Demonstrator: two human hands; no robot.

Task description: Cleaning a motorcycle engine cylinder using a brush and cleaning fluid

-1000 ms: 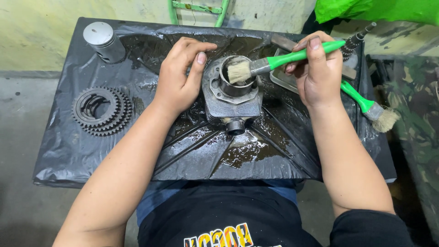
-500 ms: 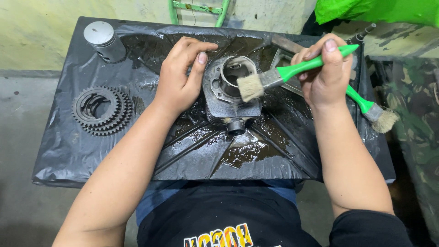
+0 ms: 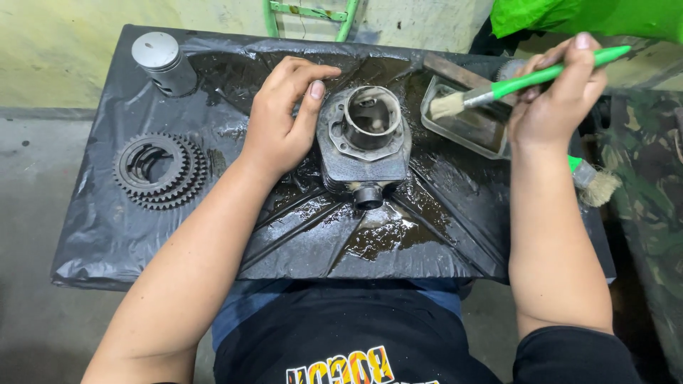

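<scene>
A dirty metal engine cylinder (image 3: 364, 146) stands bore-up in the middle of a tray lined with black plastic sheet (image 3: 299, 242). My left hand (image 3: 284, 117) rests against the cylinder's left side, thumb on its rim. My right hand (image 3: 551, 99) grips a green-handled paintbrush (image 3: 526, 80). Its bristles hang over a clear rectangular container (image 3: 466, 126) to the right of the cylinder, apart from the cylinder.
A grey piston (image 3: 163, 62) stands at the tray's back left. A stack of dark gears (image 3: 160, 171) lies at the left. A second green-handled brush (image 3: 596, 183) lies under my right wrist. Brown oily liquid (image 3: 380, 238) pools near the front. A green frame (image 3: 309, 14) stands behind.
The brush has left the cylinder's bore and moved right, over the clear container. My left hand has stayed against the cylinder.
</scene>
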